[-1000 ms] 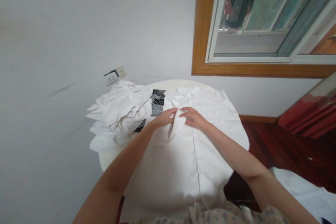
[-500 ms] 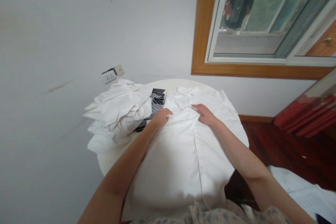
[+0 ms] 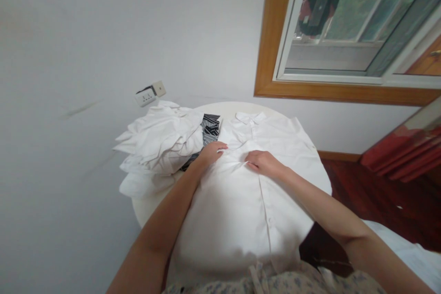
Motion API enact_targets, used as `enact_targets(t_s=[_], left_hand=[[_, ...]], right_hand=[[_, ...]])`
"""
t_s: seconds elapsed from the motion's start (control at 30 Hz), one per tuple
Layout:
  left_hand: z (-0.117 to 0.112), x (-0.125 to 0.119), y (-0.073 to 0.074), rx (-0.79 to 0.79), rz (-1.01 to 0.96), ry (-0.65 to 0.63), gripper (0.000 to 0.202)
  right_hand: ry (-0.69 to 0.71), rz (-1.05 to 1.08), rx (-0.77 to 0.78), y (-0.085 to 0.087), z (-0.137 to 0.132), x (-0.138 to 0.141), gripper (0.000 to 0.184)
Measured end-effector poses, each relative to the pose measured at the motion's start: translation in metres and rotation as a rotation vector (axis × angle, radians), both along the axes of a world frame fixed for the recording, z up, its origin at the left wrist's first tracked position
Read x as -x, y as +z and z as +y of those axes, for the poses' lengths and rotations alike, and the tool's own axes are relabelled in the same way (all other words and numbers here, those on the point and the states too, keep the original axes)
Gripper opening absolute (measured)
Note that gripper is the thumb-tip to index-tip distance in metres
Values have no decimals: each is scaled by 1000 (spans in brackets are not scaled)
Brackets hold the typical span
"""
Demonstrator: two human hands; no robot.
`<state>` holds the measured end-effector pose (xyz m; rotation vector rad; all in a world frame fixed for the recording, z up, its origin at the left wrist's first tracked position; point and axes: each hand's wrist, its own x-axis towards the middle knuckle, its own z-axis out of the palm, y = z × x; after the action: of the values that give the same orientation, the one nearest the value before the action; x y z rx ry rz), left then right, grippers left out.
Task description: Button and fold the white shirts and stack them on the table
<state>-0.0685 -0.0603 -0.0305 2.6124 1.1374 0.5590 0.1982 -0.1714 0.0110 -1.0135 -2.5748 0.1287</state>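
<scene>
A white button-up shirt point(image 3: 227, 211) lies spread over the round table, its collar toward the wall and its lower part hanging toward my body. On the shirt's left side, my left hand point(image 3: 212, 152) is closed with the fabric pinched between thumb and fingers. My right hand point(image 3: 263, 162) grips a fold of the same shirt beside the button placket, fingers curled. Wrinkles run across the cloth between both hands. Just left of my left hand are a black-and-grey striped cloth point(image 3: 211, 128) and a heap of white garments point(image 3: 161, 140).
The white round table point(image 3: 141, 209) stands against the wall, below a power socket point(image 3: 145, 96) and a wood-framed window point(image 3: 263, 55). A red curtain point(image 3: 406, 156) hangs at the right. White fabric point(image 3: 403, 243) lies low at the right, near the dark red floor.
My right hand has moved toward my body and slightly left, and its fingers have curled into the shirt fabric. My left hand stays almost in place. The view has shifted slightly.
</scene>
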Motion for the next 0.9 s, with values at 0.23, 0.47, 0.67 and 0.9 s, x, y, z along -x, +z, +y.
enact_targets(t_s=[0.23, 0.47, 0.67, 0.9], left_hand=[[-12, -8, 3, -149, 43, 13, 29], [-19, -9, 13, -326, 55, 172, 24], [-24, -1, 25, -406, 41, 389, 22], [-31, -6, 17, -362, 97, 201, 43]], right_hand=[[-327, 361, 59, -3, -21, -76, 10], [-881, 626, 9, -34, -36, -140, 9], [-854, 678, 180, -32, -43, -153, 22], [-493, 342, 23, -7, -77, -101, 27]])
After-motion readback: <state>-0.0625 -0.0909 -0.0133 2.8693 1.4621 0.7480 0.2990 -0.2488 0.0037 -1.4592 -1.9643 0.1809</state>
